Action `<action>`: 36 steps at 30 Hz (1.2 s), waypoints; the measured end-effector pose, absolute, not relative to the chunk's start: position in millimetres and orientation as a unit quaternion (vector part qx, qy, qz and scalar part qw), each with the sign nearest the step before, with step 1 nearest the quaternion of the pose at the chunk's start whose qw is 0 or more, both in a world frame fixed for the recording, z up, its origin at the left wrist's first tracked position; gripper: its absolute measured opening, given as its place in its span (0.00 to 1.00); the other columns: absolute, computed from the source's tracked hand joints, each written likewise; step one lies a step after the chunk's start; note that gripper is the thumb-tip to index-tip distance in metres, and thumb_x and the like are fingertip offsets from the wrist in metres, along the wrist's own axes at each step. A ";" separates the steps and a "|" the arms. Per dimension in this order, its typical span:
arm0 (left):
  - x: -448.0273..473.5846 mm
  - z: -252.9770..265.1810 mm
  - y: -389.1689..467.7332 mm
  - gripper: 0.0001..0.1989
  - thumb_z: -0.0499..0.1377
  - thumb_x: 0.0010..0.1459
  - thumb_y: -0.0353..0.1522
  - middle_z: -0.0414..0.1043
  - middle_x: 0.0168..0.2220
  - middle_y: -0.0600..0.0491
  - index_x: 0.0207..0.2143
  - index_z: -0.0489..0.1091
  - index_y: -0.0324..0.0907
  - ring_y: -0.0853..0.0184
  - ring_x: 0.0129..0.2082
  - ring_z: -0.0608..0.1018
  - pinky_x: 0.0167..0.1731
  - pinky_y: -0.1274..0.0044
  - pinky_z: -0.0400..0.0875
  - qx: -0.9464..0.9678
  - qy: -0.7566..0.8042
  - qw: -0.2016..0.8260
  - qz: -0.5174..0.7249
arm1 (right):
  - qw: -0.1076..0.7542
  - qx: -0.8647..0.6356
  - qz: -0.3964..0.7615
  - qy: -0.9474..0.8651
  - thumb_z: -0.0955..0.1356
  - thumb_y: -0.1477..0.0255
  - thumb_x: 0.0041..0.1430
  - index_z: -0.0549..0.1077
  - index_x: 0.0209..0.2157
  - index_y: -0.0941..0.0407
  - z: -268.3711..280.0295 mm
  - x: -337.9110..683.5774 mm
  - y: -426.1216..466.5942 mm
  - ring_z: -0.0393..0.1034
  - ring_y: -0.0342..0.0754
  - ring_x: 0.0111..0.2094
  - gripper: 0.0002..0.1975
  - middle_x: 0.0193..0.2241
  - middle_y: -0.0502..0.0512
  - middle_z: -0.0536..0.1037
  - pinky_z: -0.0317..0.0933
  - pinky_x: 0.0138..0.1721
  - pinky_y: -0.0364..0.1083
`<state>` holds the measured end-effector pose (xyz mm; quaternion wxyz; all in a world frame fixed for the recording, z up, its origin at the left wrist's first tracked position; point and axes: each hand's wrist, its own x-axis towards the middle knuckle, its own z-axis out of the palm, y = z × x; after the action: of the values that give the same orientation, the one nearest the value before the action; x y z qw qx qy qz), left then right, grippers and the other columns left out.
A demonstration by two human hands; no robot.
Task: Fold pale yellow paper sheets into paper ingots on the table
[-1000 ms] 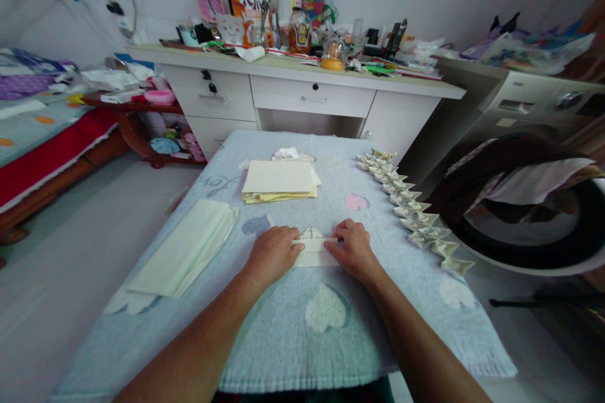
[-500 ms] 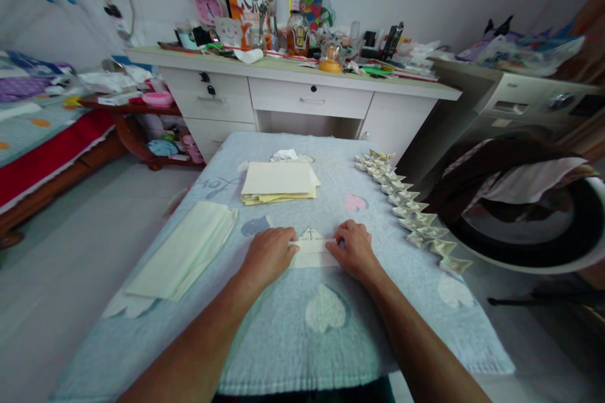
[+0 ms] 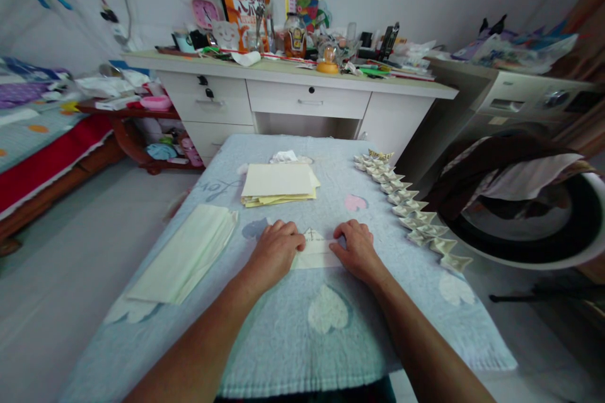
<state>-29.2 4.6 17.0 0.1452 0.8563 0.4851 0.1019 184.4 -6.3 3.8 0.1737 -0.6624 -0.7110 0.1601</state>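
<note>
A small folded paper (image 3: 314, 258) lies on the cloth-covered table in front of me, with a dark-marked peak along its far edge. My left hand (image 3: 278, 245) rests on its left end, fingers curled together over the paper. At the right end, my right hand (image 3: 355, 245) has its thumb and bent fingers on the paper's edge. Beyond my hands sits a stack of cream paper sheets (image 3: 276, 181). To the left lies a pile of pale green folded sheets (image 3: 184, 255). Pointed folded paper pieces (image 3: 416, 217) stand in a long row to the right.
A blue patterned cloth (image 3: 293, 340) covers the table. Behind it stands a white desk (image 3: 283, 97) with a honey-coloured jar (image 3: 295, 36) and an orange snack bag (image 3: 244, 5). A washing machine (image 3: 524, 104) with its door open is at right; a bed (image 3: 42, 145) is at left.
My left hand has shifted slightly right and inward over the folded paper, its fingers bunched higher. My right hand stays at the right end, its thumb and fingers a little looser.
</note>
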 end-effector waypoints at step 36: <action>-33.0 13.6 7.6 0.14 0.62 0.49 0.44 0.65 0.43 0.52 0.35 0.68 0.47 0.58 0.46 0.65 0.43 0.69 0.57 0.779 0.604 0.146 0.083 | 0.148 -0.578 0.120 -0.793 0.65 0.68 0.59 0.70 0.35 0.55 3.9 147.2 -10.6 0.62 0.47 0.36 0.05 0.34 0.53 0.73 0.48 0.39 0.46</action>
<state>-33.0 7.6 13.6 0.1462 0.7794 0.6035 0.0834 147.2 -10.6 3.9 0.1477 -0.5780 -0.7935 0.1205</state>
